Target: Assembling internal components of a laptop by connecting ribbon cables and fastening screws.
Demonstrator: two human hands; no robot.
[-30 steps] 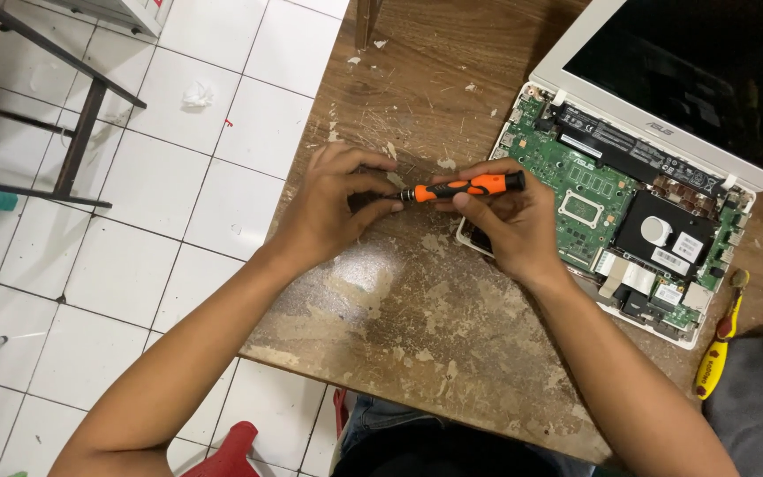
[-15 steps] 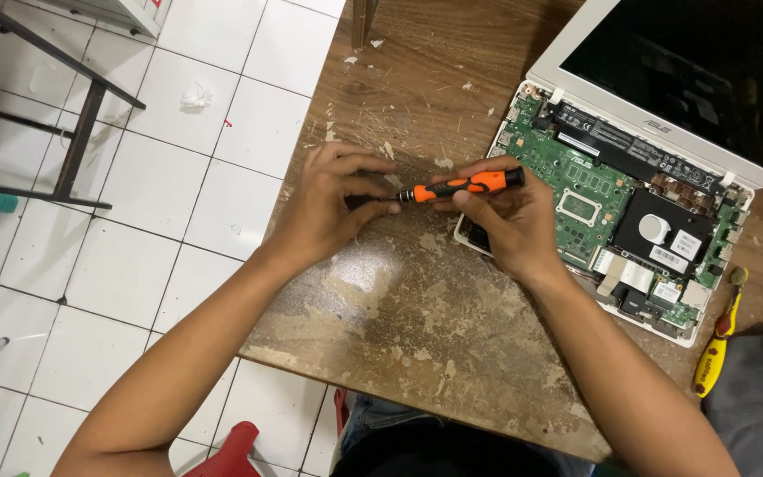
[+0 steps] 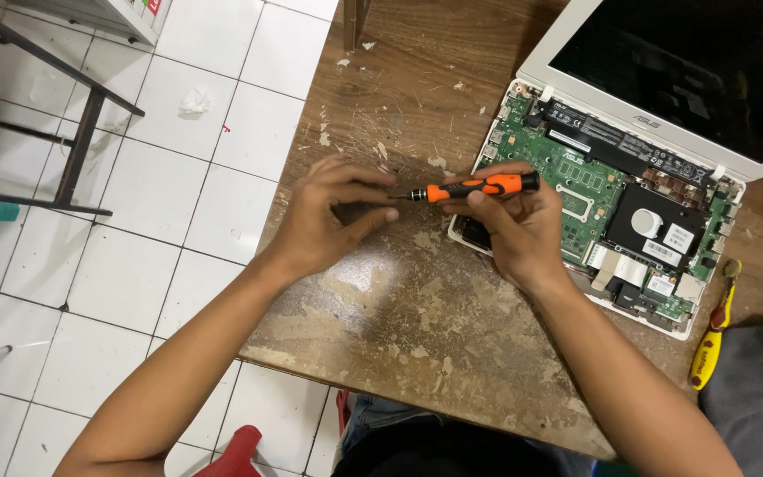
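Worktop [image 3: 452,353]: worn wood, finish flaking, chips scattered about. White tiled floor [image 3: 178,177] on the person's left.

Laptop [image 3: 629,177]: white, lid open, dark screen tilted back. Bottom cover is already off, so the opening-up part looks done. Green board [image 3: 567,181], the black drive [image 3: 655,225] and the long black bar along the hinge all sit bare in the white shell, apparently seated. No part looks lifted out. No loose screws or removed cover in view; can't tell where they went.

Containers: the laptop shell is the only tray-like thing here, holding the board and drive. No screw dish or bin visible.

Screwdriver [image 3: 474,187]: orange and black, held level above the worktop just left of the laptop, tip pointing left.

Right hand [image 3: 514,225]: closed round the handle. Left hand [image 3: 328,221]: fingers curled in, pinching at the tip. Whether a bit or screw is in there, can't tell.

Yellow-handled tool [image 3: 708,349] lies at the right edge, untouched.
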